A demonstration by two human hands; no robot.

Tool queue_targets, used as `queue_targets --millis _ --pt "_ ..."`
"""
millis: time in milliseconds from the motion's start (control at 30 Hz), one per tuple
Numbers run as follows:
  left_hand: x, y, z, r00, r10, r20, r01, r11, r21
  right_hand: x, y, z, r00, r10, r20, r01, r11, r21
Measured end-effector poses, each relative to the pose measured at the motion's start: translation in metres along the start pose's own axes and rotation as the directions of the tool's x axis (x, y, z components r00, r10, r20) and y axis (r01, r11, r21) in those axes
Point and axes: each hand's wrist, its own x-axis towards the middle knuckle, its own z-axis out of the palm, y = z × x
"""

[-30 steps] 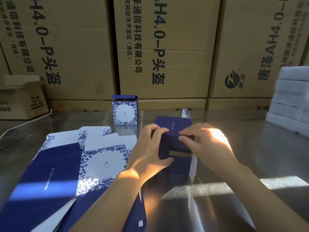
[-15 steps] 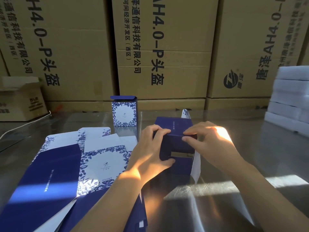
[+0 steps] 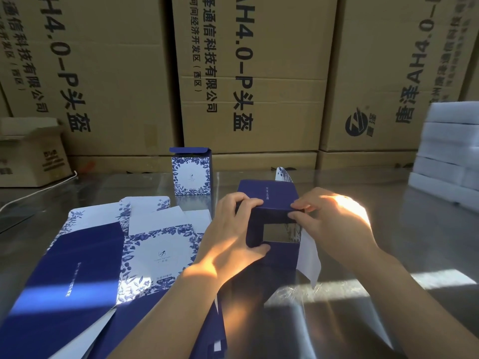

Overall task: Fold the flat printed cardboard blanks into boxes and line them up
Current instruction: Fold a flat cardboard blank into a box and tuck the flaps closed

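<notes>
Centre of frame, at worktop (image 3: 414, 242): left hand (image 3: 230, 237) and right hand (image 3: 337, 224), each grip clamped on half-folded blue box (image 3: 269, 194).

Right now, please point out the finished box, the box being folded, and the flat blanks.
finished box (image 3: 191, 176): head view, on its white flowered front face.
box being folded (image 3: 268, 194): head view, on its dark blue top panel.
flat blanks (image 3: 158, 251): head view, on the top blank's white panel.
</notes>
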Motion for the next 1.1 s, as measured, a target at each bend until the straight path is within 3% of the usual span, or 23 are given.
queue_targets --millis 167,367,567,767,900,1100 --pt "0.0 0.0 0.0 1.0 -0.003 0.005 0.003 1.0 0.004 0.0 -0.001 0.003 1.0 -0.009 0.03 0.008 0.999 0.053" --pt "-0.001 0.0 0.001 1.0 -0.001 -0.006 0.001 1.0 0.023 0.004 -0.005 0.0 0.999 -0.042 -0.01 0.042 0.999 -0.017" --pt "0.0 0.0 -0.004 1.0 0.019 -0.015 -0.02 0.997 -0.074 0.001 -0.002 0.003 0.997 -0.076 0.018 0.076 0.997 -0.019" --pt "0.0 0.01 -0.006 0.99 0.075 -0.122 -0.09 0.988 -0.122 0.0 0.004 -0.001 0.992 -0.129 0.012 0.128 0.991 0.022" --pt "0.0 0.013 -0.008 0.988 0.071 -0.139 -0.089 0.987 -0.132 0.002 0.002 -0.002 0.982 -0.189 -0.014 0.188 0.979 -0.076" --pt "0.003 0.014 -0.006 0.976 0.05 -0.212 -0.077 0.989 -0.123 0.0 0.003 -0.002 0.986 -0.166 0.005 0.166 0.985 -0.053"
